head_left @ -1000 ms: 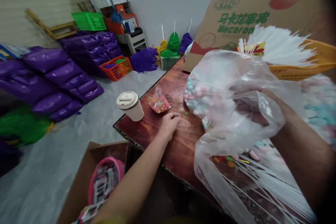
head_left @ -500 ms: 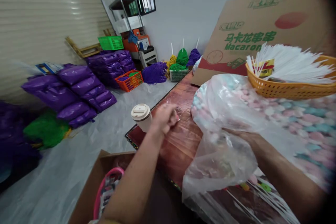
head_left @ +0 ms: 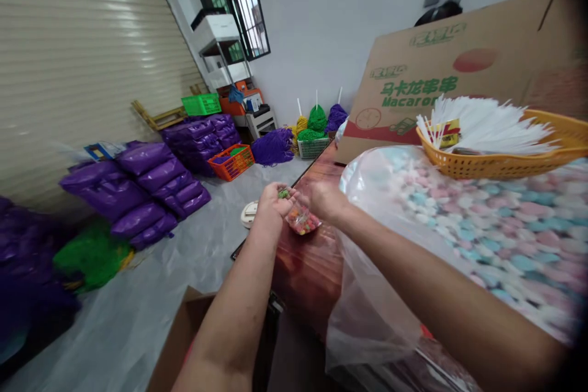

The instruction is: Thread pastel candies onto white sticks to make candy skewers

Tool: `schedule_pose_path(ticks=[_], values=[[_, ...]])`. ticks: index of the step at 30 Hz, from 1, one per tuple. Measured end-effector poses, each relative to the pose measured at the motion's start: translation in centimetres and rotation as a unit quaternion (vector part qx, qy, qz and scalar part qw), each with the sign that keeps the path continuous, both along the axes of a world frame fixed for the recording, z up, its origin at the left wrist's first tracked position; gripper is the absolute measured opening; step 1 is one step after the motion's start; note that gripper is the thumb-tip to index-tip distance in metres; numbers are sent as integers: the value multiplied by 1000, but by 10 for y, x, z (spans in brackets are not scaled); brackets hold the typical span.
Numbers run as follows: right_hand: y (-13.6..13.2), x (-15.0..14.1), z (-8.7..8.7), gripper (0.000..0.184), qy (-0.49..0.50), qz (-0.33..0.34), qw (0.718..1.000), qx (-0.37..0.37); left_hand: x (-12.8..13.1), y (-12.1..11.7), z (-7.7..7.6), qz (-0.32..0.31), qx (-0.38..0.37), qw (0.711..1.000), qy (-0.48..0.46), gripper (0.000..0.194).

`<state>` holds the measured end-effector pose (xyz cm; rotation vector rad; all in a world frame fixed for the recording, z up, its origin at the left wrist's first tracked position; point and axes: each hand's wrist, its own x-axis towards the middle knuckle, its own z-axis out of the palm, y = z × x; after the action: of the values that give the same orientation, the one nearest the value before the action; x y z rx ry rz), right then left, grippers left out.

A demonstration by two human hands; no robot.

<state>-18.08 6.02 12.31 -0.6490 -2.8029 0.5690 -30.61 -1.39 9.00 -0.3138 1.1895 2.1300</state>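
Over the near left part of the wood-patterned table, my left hand is closed on a small clear bag of red, orange and green candies. Some green pieces show at its fingers. Beside the bag's upper right edge is my right hand; motion blurs its fingers, so its grip is unclear. A cup with a white lid stands partly hidden behind my left wrist. Right of my hands lies a large clear plastic bag full of pink, blue and white candies.
An orange basket of white sticks rests on the large bag. Behind it stands a Macaron carton. An open cardboard box is below my left forearm. Purple packages and an orange crate sit on the floor.
My right hand has come out from under the large plastic bag and moved left beside my left hand. The small candy bag now shows clearly between them. The view has shifted.
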Motion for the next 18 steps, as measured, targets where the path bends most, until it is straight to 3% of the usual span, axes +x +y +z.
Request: schedule_pose_path(ticks=[3,6,12,18], values=[[12,-43,-47,23,-43,-16,998,-52,0,-7,7,-1,-4,1000,17,11],[24,-53,-73,25,-59,-39,994,-89,5,-2,6,-19,-9,1000,20,11],[30,-49,-73,29,-61,-75,988,-124,21,22,-6,-62,-65,996,11,14],[21,-44,-72,29,-42,-79,985,-150,32,26,-9,-104,-172,978,62,31]])
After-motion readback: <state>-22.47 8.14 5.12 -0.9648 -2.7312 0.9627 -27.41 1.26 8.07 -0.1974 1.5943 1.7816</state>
